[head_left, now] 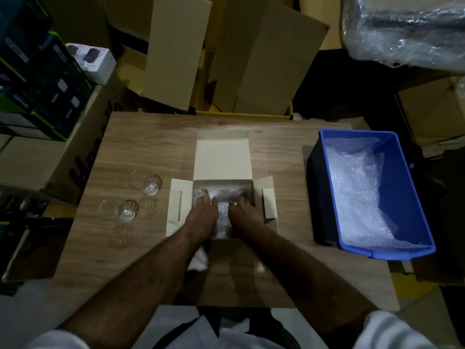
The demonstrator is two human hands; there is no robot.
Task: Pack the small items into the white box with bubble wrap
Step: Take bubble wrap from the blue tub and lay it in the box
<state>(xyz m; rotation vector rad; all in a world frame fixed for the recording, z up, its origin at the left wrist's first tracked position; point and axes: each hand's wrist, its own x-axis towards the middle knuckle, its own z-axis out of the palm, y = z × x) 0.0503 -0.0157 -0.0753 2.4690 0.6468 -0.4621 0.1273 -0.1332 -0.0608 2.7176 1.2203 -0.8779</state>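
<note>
**Both Hands Pressing Bubble Wrap Into the White Box**

Stacked cardboard cartons [173, 54] fill the dim background behind a wooden table [141, 152]. Dark retail boxes [37, 79] are piled at the far left, and a plastic-wrapped bundle [407, 28] sits at the upper right.

1. White box [222, 157]: stands open at the centre of the table. Its lid lies flat, pointing away from the person. Both side flaps are folded outward, one to each side.
2. Bubble wrap [222, 197]: lies inside the box cavity and covers the visible part of its floor.
3. Left hand [202, 215]: reaches into the left half of the box, palm down. Fingers are extended and slightly spread, resting flat on the wrap. It grips nothing.
4. Right hand [242, 212]: reaches into the right half of the box, palm down, just beside the left hand. Fingers are extended forward onto the wrap. The fingertips are blurred, so their exact spread cannot be told.
5. Two clear glasses [148, 183] [120, 210]: lie on their sides on the table to the left of the box, near each other and apart from it.
6. Blue bin [412, 187]: sits at the right edge of the table, well apart from the box. It holds more bubble wrap [357, 187].

White sleeves [392, 331] show at the bottom corners.
</note>
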